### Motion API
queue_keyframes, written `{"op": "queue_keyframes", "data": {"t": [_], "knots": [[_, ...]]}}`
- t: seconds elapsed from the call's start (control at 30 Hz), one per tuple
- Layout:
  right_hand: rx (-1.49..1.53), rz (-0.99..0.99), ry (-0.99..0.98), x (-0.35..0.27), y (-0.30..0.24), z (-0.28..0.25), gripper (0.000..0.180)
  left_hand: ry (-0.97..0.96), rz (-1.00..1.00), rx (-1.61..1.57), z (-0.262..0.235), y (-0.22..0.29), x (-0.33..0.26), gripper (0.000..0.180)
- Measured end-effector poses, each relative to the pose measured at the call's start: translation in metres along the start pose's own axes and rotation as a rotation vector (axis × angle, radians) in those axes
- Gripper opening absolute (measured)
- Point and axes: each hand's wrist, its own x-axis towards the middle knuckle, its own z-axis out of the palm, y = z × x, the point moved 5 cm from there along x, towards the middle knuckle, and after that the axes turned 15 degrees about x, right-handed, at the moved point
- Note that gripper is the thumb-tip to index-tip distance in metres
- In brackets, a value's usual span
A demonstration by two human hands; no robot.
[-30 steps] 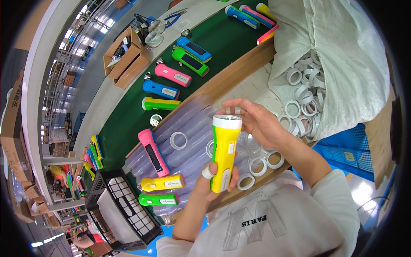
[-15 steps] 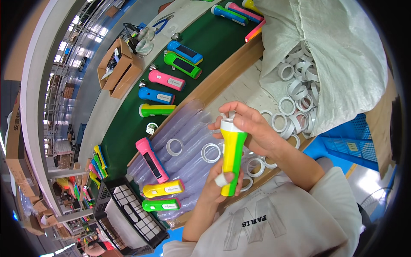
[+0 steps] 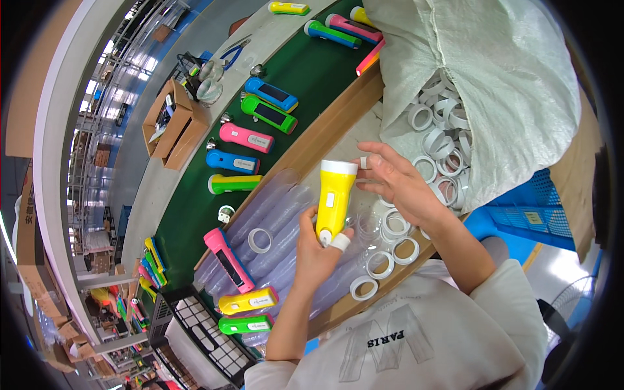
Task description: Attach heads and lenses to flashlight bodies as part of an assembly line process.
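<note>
My left hand is wrapped round the lower end of a yellow flashlight, held upright with its white-rimmed head on top. A white switch shows on its front. My right hand is open beside the head, fingers stretched toward the rim; I cannot tell whether they touch it. White tape wraps a finger on the right hand and the left thumb. Under the hands lie clear plastic tubes with a loose white ring on them. More white rings lie below my right hand.
A pale woven sack spills white rings at the right. Colourful flashlights line the green belt beyond the cardboard edge. A small carton and pliers sit behind. A blue crate stands right, a black crate lower left.
My right hand has come off the flashlight's head and opened to its right. The flashlight has risen and turned, from a yellow-and-green side to its yellow front with the switch.
</note>
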Motion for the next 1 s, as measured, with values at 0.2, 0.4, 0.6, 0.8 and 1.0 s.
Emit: {"op": "queue_keyframes", "data": {"t": [0.2, 0.4, 0.6, 0.8, 1.0], "knots": [[0.234, -0.033, -0.018, 0.005, 0.008, -0.011, 0.042, 0.296, 0.446, 0.873, 0.014, 0.043, -0.007, 0.067], [-0.064, -0.182, 0.124, 0.006, 0.000, -0.020, 0.045, 0.230, 0.379, 0.612, 0.004, 0.032, 0.029, 0.060], [-1.666, -0.550, 0.003, -0.026, -0.015, 0.004, 0.042, 0.242, 0.242, 0.282, -0.030, 0.047, 0.182, 0.054], [-1.891, -0.234, -0.011, -0.026, 0.014, -0.021, 0.037, 0.548, -0.064, 1.306, -0.055, 0.049, 0.280, 0.048], [-1.920, -0.187, -0.053, -0.016, 0.011, -0.020, 0.031, 0.522, 0.025, 1.589, -0.062, 0.021, 0.285, 0.030]]}}
